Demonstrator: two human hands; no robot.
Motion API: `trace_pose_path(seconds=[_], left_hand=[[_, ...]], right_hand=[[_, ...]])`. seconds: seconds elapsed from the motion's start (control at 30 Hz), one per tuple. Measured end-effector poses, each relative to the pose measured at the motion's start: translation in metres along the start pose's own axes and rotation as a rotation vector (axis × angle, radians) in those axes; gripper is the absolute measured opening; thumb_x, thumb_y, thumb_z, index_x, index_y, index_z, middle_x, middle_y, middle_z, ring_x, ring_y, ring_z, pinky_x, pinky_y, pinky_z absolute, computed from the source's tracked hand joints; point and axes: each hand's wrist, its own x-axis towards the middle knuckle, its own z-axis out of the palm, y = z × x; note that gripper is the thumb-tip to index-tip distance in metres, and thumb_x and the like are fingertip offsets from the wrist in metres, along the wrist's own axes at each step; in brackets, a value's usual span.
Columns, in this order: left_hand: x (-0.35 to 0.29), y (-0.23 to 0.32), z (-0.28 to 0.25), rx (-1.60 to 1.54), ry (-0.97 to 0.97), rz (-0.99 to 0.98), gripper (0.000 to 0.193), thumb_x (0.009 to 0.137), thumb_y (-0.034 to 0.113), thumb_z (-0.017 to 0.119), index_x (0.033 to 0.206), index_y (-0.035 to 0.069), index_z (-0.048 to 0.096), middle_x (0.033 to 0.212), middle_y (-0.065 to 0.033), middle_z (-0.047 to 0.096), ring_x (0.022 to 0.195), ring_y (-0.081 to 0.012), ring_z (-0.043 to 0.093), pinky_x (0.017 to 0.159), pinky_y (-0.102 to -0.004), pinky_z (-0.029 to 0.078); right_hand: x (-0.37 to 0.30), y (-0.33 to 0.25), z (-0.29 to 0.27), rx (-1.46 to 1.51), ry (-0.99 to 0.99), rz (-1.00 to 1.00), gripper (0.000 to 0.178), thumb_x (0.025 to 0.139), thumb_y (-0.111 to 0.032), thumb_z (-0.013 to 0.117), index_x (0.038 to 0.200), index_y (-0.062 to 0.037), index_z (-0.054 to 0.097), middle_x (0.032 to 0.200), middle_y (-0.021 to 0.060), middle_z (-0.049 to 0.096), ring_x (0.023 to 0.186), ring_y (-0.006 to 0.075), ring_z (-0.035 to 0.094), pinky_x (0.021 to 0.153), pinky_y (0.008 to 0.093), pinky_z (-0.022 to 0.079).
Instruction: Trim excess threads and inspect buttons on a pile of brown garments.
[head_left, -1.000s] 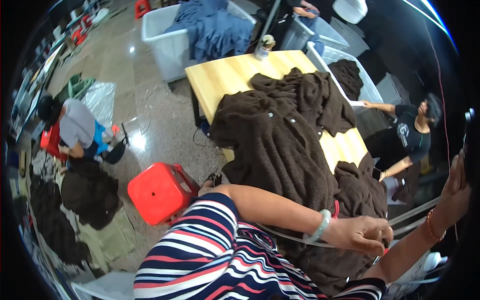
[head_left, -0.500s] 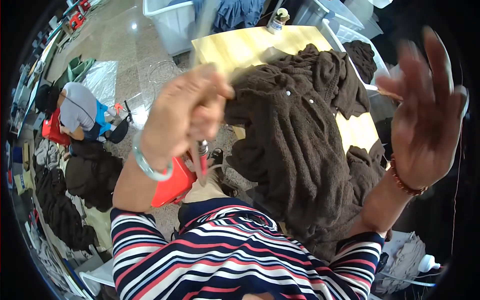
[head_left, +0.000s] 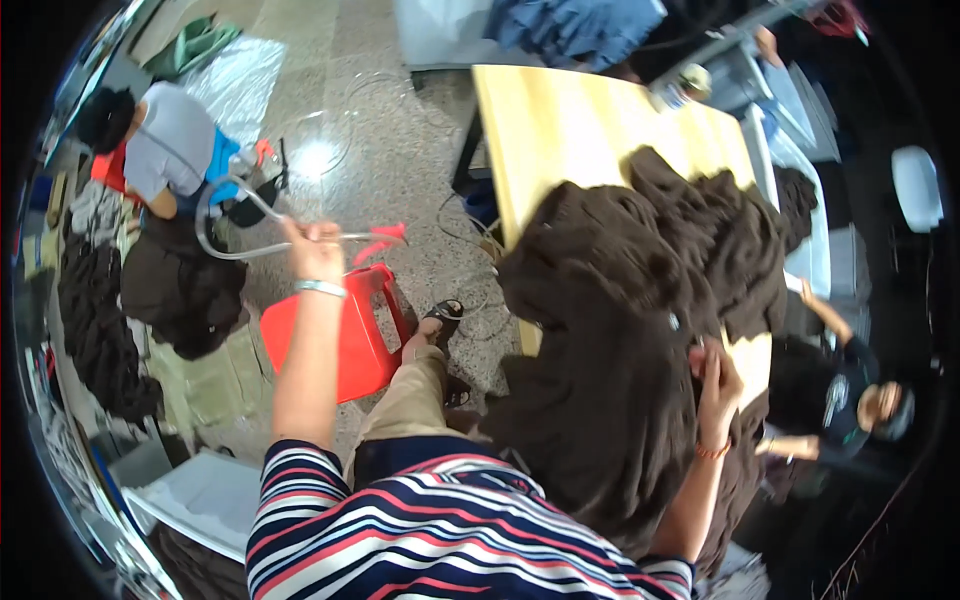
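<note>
My left hand is closed round a clear, looped hose, out over the floor left of the table. A red piece shows by the hose's right end; whether it is fixed to the hose I cannot tell. A dark brown knit garment drapes off the table's near edge in front of me. My right hand is at its right side, fingers pinched on the cloth. One small pale button shows on the knit.
More brown knit lies on the pale wooden table, with a small jar at its far edge. A red stool stands left of my leg. One person sits at the left; another is at the right. White bins stand beyond.
My left hand has swung left and down, bringing the hose away from the table. My right hand has come down from the air onto the garment. The view has shifted.
</note>
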Motion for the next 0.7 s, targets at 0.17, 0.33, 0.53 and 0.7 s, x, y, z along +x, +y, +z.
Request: trace_pose_path(seconds=[0.17,0.33,0.53,0.7], left_hand=[[0.071,-0.121,-0.082,-0.011,0.237,-0.175,0.047,0.098,0.053,0.043,0.075,0.013,0.041,0.055,-0.0027,0.037,0.050,-0.0211,0.045,0.061,-0.0402,0.049],[0.076,-0.225,-0.096,-0.260,0.353,-0.366,0.053,0.099,0.054,0.039,0.070,0.010,0.040,0.055,-0.0052,0.037,0.055,-0.0269,0.044,0.068,-0.0493,0.049],[0.099,-0.341,-0.102,-0.391,0.426,-0.338,0.050,0.100,0.050,0.043,0.068,0.011,0.041,0.056,-0.0048,0.037,0.061,-0.0239,0.041,0.087,-0.0480,0.046],[0.107,-0.446,-0.122,0.020,0.435,-0.503,0.049,0.102,0.048,0.040,0.068,0.011,0.040,0.061,-0.0060,0.047,0.077,-0.0276,0.059,0.082,-0.0403,0.050]], right_hand=[[0.007,0.090,0.041,-0.328,0.165,-0.149,0.018,0.098,-0.005,0.053,0.108,0.0078,0.059,0.094,0.0080,0.064,0.084,0.0142,0.058,0.078,0.0257,0.046],[0.008,0.112,0.051,-0.299,0.257,-0.014,0.028,0.096,-0.016,0.054,0.114,0.0050,0.060,0.099,0.0071,0.067,0.088,0.0159,0.060,0.080,0.0272,0.048],[-0.004,0.210,0.013,-0.769,0.178,-0.108,0.037,0.099,-0.024,0.045,0.118,0.0043,0.059,0.108,0.0120,0.066,0.097,0.0231,0.062,0.088,0.0336,0.049],[0.041,0.293,-0.029,-0.428,0.214,0.091,0.039,0.099,-0.026,0.045,0.120,0.0043,0.058,0.110,0.0131,0.065,0.099,0.0242,0.062,0.090,0.0343,0.049]])
